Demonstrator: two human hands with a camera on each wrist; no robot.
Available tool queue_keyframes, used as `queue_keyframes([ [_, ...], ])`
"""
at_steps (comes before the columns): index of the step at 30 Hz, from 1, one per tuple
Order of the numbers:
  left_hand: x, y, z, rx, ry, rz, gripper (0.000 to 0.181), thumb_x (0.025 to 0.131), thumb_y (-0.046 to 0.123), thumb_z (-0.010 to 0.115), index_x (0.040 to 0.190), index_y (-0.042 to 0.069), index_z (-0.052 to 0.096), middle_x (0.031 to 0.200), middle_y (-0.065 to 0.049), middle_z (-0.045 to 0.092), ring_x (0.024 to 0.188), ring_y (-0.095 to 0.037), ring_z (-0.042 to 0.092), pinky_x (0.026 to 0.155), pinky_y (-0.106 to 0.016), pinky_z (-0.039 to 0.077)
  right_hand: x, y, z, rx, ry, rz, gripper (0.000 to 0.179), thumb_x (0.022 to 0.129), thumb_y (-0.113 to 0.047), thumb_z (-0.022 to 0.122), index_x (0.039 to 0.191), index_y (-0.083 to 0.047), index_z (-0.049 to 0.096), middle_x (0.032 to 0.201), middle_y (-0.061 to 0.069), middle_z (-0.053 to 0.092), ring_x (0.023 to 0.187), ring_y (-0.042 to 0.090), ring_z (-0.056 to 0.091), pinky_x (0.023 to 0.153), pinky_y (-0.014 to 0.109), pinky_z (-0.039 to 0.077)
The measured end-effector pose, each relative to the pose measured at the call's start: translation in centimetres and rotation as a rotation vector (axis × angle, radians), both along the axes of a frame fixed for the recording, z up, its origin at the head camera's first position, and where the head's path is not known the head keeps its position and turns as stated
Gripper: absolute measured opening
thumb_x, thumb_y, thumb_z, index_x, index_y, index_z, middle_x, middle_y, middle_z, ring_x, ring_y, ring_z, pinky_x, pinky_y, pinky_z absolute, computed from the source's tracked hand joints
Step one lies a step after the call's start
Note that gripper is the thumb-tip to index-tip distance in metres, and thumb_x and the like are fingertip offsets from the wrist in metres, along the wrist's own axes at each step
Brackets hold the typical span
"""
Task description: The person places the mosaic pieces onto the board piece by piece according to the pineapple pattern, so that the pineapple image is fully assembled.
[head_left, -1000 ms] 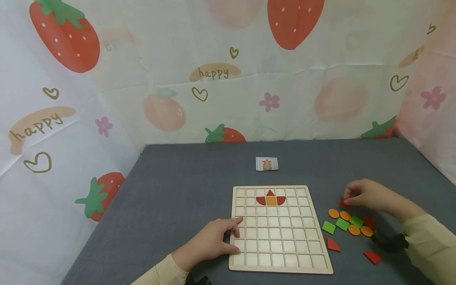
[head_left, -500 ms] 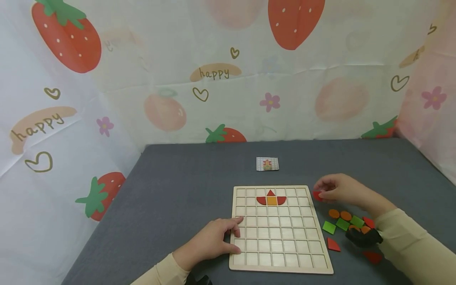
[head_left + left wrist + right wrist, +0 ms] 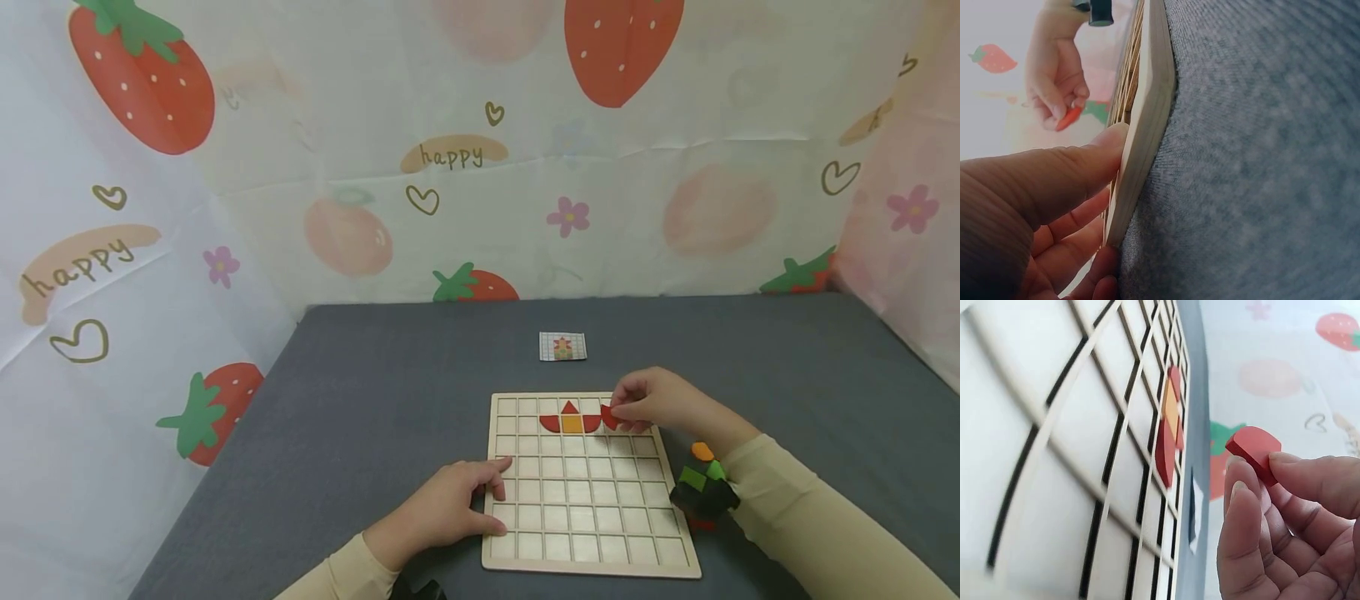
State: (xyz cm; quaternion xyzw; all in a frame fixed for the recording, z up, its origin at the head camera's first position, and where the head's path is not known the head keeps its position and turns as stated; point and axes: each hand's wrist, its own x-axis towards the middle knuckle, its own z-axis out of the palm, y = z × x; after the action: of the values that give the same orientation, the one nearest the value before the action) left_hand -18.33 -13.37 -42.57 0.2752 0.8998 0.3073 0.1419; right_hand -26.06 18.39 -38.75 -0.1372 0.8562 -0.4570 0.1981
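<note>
My right hand (image 3: 648,400) pinches a red tile with a curved edge (image 3: 1255,450) between thumb and fingers. It holds the tile over the upper right of the wooden grid board (image 3: 573,517). On the board, an orange square tile (image 3: 572,423) has a red triangle tile (image 3: 569,407) above it. Red curved tiles flank the square, one on the left (image 3: 550,423) and one on the right (image 3: 592,423). My left hand (image 3: 450,504) rests on the board's left edge, thumb and index finger spread; in the left wrist view its thumb (image 3: 1107,147) lies against the rim.
Loose tiles lie right of the board, among them an orange round one (image 3: 702,452) and a green square (image 3: 693,478); the right wrist's black strap (image 3: 705,497) and sleeve partly cover them. A small pattern card (image 3: 562,347) lies behind the board on the grey cloth (image 3: 390,392).
My right hand has carried the red tile leftward from beside the loose tiles to over the board's upper right. The left hand stays in place on the board.
</note>
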Motion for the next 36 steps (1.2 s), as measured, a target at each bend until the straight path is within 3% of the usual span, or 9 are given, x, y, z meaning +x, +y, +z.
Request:
queue_keyframes([
  [4,0.0,0.0,-0.1,-0.002,-0.003,0.007,0.026,0.07,0.03,0.078,0.08,0.024,0.055,0.135,0.006,0.047,0.089,-0.004,0.051,0.072,-0.022,0.035,-0.1,-1.2,-0.3,-0.025,0.008,0.016,0.009,0.086,-0.01,0.062,0.085,-0.001,0.062,0.079,0.009,0.063,0.071,0.021,0.061,0.067,0.035,0.051],
  [9,0.0,0.1,0.0,-0.008,-0.01,0.018,0.025,0.07,0.029,0.079,0.08,0.024,0.056,0.135,0.006,0.048,0.081,-0.006,0.048,0.071,-0.022,0.035,-0.2,-2.5,-0.7,-0.031,0.042,0.019,0.007,0.085,-0.007,0.062,0.081,-0.003,0.06,0.078,0.009,0.061,0.07,0.022,0.059,0.067,0.036,0.05],
  [11,0.0,0.1,0.0,-0.009,-0.011,0.019,0.026,0.07,0.029,0.079,0.08,0.024,0.056,0.134,0.006,0.048,0.083,-0.006,0.049,0.071,-0.022,0.035,-0.1,-2.9,-0.9,-0.05,0.039,0.015,0.002,0.085,-0.004,0.061,0.086,-0.002,0.059,0.078,0.009,0.058,0.07,0.022,0.058,0.068,0.036,0.05],
  [15,0.0,0.1,0.0,-0.008,-0.009,0.018,0.026,0.07,0.029,0.079,0.08,0.024,0.056,0.134,0.005,0.048,0.085,-0.004,0.05,0.072,-0.022,0.035,-0.2,-3.6,-1.1,-0.071,0.017,0.005,0.022,0.087,0.002,0.055,0.107,-0.003,0.061,0.081,0.011,0.055,0.071,0.022,0.058,0.067,0.035,0.051],
  [17,0.0,0.1,0.0,-0.008,-0.005,0.015,0.026,0.07,0.029,0.079,0.08,0.024,0.056,0.134,0.005,0.048,0.081,-0.005,0.049,0.071,-0.022,0.035,-0.2,-4.0,-1.1,-0.072,-0.005,-0.012,0.025,0.087,0.002,0.055,0.11,-0.005,0.063,0.083,0.011,0.056,0.071,0.022,0.059,0.067,0.035,0.052],
  [22,0.0,0.0,0.0,-0.015,0.006,0.014,0.025,0.07,0.029,0.079,0.08,0.025,0.056,0.134,0.005,0.048,0.075,-0.008,0.045,0.07,-0.022,0.035,-0.2,-4.7,-1.2,-0.062,-0.018,-0.042,0.014,0.086,-0.003,0.059,0.097,-0.006,0.068,0.083,0.009,0.062,0.068,0.02,0.06,0.064,0.034,0.051],
  [28,0.0,0.1,0.0,-0.02,0.0,0.015,0.025,0.07,0.03,0.078,0.08,0.025,0.056,0.135,0.005,0.048,0.075,-0.008,0.045,0.07,-0.022,0.035,-0.1,-5.6,-1.6,-0.04,0.005,0.004,0.003,0.083,-0.006,0.064,0.085,-0.004,0.066,0.069,0.006,0.062,0.056,0.016,0.053,0.055,0.032,0.046],
  [36,-0.1,0.2,0.0,-0.02,-0.004,0.012,0.026,0.07,0.03,0.078,0.081,0.025,0.056,0.134,0.005,0.049,0.074,-0.007,0.045,0.069,-0.022,0.036,0.0,-6.9,-2.1,0.073,0.083,0.048,0.01,0.081,-0.008,0.067,0.071,-0.008,0.065,0.064,0.004,0.06,0.049,0.014,0.047,0.05,0.031,0.044],
])
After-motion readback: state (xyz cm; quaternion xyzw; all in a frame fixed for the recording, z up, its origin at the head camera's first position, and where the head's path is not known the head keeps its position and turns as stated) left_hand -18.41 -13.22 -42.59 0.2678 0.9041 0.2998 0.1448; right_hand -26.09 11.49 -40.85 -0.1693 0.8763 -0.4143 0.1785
